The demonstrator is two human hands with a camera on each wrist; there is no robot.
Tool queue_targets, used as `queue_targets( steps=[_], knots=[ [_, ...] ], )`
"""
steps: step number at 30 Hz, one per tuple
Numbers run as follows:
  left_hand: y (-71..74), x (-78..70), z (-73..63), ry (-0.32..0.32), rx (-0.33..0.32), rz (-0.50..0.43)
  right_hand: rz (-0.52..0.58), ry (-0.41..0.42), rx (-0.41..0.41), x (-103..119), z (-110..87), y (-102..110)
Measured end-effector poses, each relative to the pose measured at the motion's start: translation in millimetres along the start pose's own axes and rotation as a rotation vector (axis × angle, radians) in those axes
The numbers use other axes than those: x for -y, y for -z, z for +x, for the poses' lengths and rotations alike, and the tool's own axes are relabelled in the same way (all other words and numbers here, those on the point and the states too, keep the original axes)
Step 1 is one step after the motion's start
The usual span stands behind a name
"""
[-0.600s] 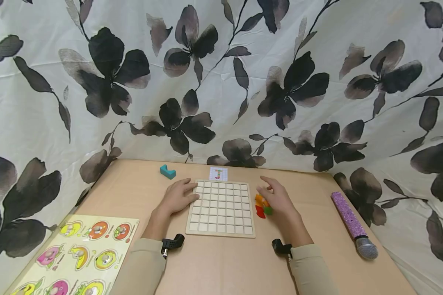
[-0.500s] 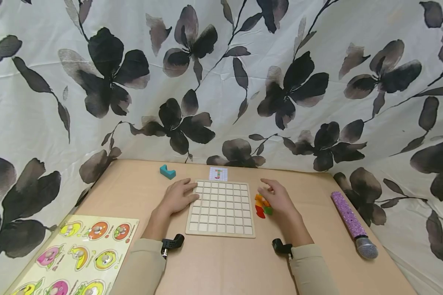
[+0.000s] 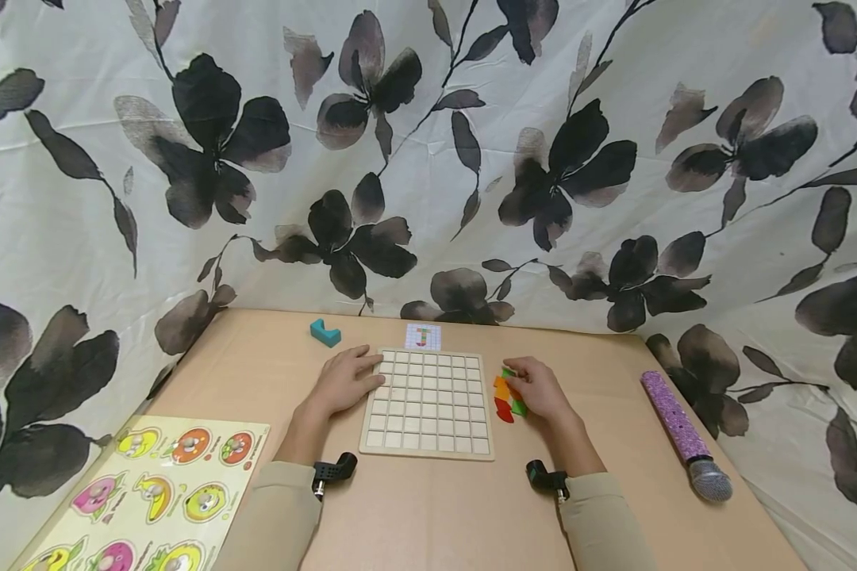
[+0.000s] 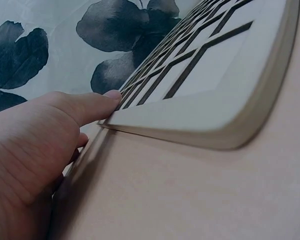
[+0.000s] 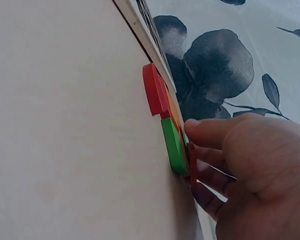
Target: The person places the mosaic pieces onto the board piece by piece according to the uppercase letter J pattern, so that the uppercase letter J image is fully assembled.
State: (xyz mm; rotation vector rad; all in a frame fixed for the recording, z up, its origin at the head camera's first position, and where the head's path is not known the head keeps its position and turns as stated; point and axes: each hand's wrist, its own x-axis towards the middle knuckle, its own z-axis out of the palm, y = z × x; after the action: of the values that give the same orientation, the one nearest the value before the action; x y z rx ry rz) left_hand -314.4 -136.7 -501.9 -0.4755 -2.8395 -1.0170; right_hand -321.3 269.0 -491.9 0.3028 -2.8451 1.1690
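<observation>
My left hand (image 3: 346,379) rests at the left edge of a pale wooden grid board (image 3: 428,404). Its thumb (image 4: 107,100) touches the board's rim in the left wrist view, fingers extended along the side. Just right of the board, my right hand (image 3: 539,385) reaches over a small cluster of coloured blocks, fingers bent and thumb apart from them. A red block (image 5: 152,90) and a green block (image 5: 174,147) show in the right wrist view, with a thin reddish piece (image 5: 192,162) in front of the fingers. An orange block (image 3: 501,388) lies among them; the fingertips partly hide another green piece (image 3: 507,372).
Behind the board lies a small pattern card (image 3: 423,337), with a teal block (image 3: 324,333) to its left. A fruit picture board (image 3: 178,468) occupies the front left. A purple glitter microphone (image 3: 678,428) lies at right. Floral cloth (image 3: 428,159) hangs behind the table.
My right hand's fingers have bent in and come down toward the blocks, uncovering a green piece at the far end. My left hand and the grid board stay put.
</observation>
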Motion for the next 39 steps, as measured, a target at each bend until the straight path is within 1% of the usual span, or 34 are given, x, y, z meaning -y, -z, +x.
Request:
queue_targets(
  steps=[7, 16, 23, 27, 33, 39],
  knots=[
    [-0.2, -0.9, -0.2, 0.012, 0.002, -0.003, -0.05, 0.005, -0.009, -2.7, 0.1, 0.0],
    [-1.0, -0.2, 0.4, 0.015, 0.001, -0.007, -0.123, -0.078, -0.05, 0.8, -3.5, 3.8],
    [-1.2, 1.1, 0.6, 0.014, 0.002, 0.002, -0.126, -0.13, -0.042, 1.3, -4.1, 5.3],
    [-0.4, 0.3, 0.2, 0.015, 0.005, -0.004, -0.128, -0.127, -0.046, 1.4, -4.4, 6.6],
    [0.6, -0.6, -0.6, 0.017, 0.013, -0.005, -0.131, -0.098, -0.06, 0.1, -3.7, 7.9],
    [0.9, -0.6, -0.9, 0.011, 0.013, -0.002, -0.139, -0.11, -0.066, -1.1, -3.6, 8.0]
  ],
)
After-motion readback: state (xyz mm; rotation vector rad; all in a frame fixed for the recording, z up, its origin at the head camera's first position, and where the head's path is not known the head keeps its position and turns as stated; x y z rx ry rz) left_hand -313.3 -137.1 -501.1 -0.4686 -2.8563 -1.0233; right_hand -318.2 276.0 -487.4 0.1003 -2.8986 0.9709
